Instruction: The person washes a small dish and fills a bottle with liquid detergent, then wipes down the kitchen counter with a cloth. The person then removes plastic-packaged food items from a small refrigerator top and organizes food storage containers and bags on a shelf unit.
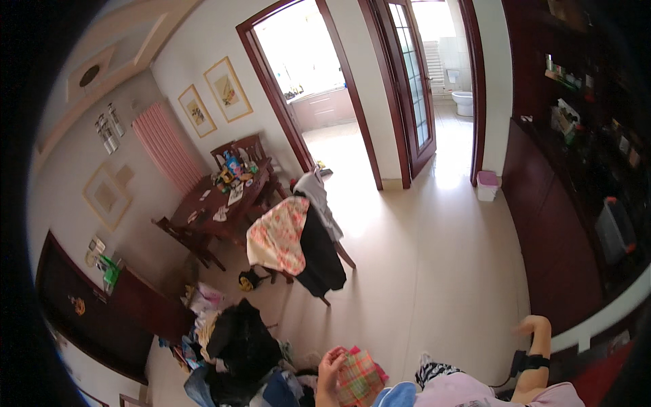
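Observation:
My left hand (332, 362) is at the bottom centre, its fingers closed on the edge of a plaid cloth (360, 377) in orange, green and yellow. A pink-red piece of fabric shows behind the plaid one. Close beside it, lower down, is blue fabric (394, 396). My right hand (532, 324) is out to the right, bent at the wrist and blurred, with nothing visible in it. A black strap with a small device (529, 361) is around that forearm. To the left of my left hand lies a heap of clothes (246, 351), with black, blue and denim pieces.
A chair draped with floral fabric (282, 234) and dark and grey garments stands ahead. Behind it is a wooden dining table (193, 211) with bottles and small items. A lidded white bucket (487, 186) sits beside the dark cabinet (549, 219). Two doorways open at the back.

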A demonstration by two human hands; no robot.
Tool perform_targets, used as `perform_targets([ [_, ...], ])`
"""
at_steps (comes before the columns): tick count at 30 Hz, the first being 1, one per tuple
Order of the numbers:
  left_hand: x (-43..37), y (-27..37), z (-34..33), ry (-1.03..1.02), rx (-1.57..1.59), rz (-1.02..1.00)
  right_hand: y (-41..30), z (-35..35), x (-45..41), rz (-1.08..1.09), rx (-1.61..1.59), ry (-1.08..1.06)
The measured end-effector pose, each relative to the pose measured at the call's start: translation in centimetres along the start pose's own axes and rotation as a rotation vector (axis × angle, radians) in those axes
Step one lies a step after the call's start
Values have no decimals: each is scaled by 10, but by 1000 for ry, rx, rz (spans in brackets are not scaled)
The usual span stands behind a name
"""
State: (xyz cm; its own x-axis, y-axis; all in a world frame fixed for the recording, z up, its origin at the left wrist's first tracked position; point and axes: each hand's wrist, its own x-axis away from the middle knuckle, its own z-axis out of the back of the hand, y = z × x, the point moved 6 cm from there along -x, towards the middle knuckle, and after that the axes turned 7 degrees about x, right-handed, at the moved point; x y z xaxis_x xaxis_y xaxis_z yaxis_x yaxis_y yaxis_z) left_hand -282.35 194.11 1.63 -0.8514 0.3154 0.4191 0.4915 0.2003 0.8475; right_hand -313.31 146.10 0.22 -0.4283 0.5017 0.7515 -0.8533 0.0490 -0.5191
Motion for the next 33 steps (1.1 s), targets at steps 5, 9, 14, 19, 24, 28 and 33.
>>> perform_targets([
  [5,-80,12,-56,-108,-71,24,-133,10,-72,194,408,146],
  [9,-150,32,-101,6,-13,75,-255,-19,-131,130,912,-2],
  [14,-281,49,-159,-80,-158,78,-341,-59,-201,398,609,-232],
  [19,-404,110,-243,-274,-202,38,-390,7,-266,78,937,5],
  [24,-508,165,-322,-367,-220,-76,-437,68,-302,79,617,160],
  [28,-590,193,-368,-336,-162,-115,-458,104,-375,33,849,-11],
  [33,-683,220,-371,-142,-118,-169,-533,156,-470,-238,843,-56],
])
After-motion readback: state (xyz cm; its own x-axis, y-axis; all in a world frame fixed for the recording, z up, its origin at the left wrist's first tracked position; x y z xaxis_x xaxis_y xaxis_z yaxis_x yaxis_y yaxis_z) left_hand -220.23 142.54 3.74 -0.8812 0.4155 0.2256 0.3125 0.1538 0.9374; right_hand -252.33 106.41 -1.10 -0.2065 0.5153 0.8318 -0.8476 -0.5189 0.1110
